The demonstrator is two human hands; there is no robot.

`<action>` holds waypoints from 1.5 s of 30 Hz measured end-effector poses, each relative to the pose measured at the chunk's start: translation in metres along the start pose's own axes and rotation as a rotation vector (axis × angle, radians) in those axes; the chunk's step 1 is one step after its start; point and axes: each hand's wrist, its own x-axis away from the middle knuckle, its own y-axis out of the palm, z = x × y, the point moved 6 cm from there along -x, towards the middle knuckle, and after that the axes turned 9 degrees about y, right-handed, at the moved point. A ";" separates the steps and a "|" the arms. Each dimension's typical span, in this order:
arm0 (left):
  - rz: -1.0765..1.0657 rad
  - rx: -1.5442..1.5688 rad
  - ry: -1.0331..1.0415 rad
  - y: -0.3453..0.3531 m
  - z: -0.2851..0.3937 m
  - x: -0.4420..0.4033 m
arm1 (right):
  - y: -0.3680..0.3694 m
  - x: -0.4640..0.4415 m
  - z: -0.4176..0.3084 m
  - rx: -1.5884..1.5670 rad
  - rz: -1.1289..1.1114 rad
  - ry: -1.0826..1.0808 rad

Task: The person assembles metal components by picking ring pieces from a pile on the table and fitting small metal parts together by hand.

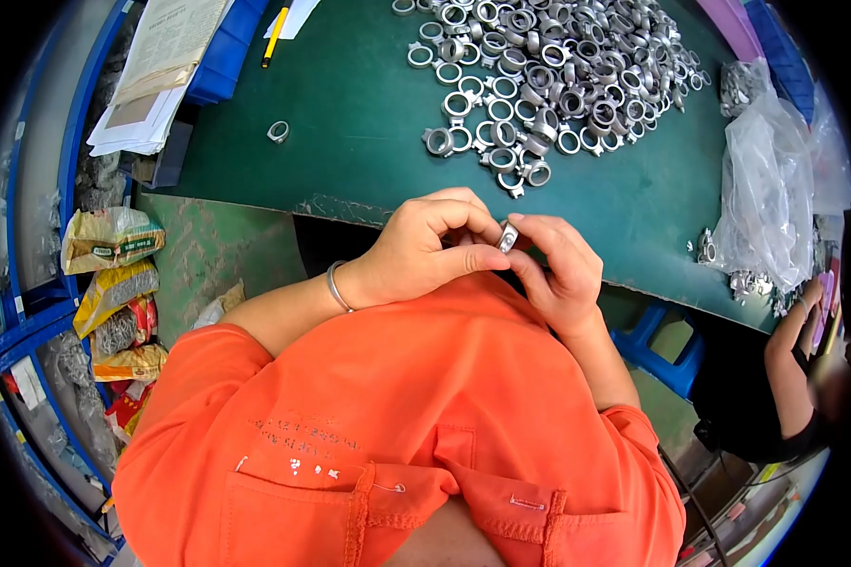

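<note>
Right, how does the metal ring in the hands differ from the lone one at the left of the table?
The held ring is between the fingertips of the left hand and right hand; the lone ring lies on the table. The held ring is seen mostly edge-on, while the lone ring shows its open hole. Both are silvery metal.

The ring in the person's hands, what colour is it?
The ring is silvery grey, seen best in the head view.

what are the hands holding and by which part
A metal ring, by its outer band, between the left hand and right hand; finger contact is partly hidden.
</note>
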 end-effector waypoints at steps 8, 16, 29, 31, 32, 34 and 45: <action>0.032 -0.118 0.079 -0.003 0.011 -0.004 | -0.002 0.000 0.011 -0.169 0.013 0.113; 0.063 -0.067 0.072 -0.004 0.016 -0.004 | 0.004 0.009 0.023 -0.664 -0.029 0.360; 0.171 0.237 -0.104 -0.008 -0.002 0.000 | -0.004 0.001 0.016 -0.289 0.064 0.191; 0.191 0.262 -0.122 -0.008 -0.002 0.000 | -0.004 0.000 0.011 -0.279 0.084 0.143; 0.212 0.288 -0.142 -0.009 -0.003 0.000 | -0.002 0.000 0.011 -0.279 0.086 0.137; 0.212 0.275 -0.135 -0.011 -0.003 -0.001 | 0.000 0.003 0.016 -0.441 0.151 0.187; 0.246 0.332 -0.164 -0.010 -0.008 0.002 | 0.002 0.001 0.011 -0.429 0.134 0.132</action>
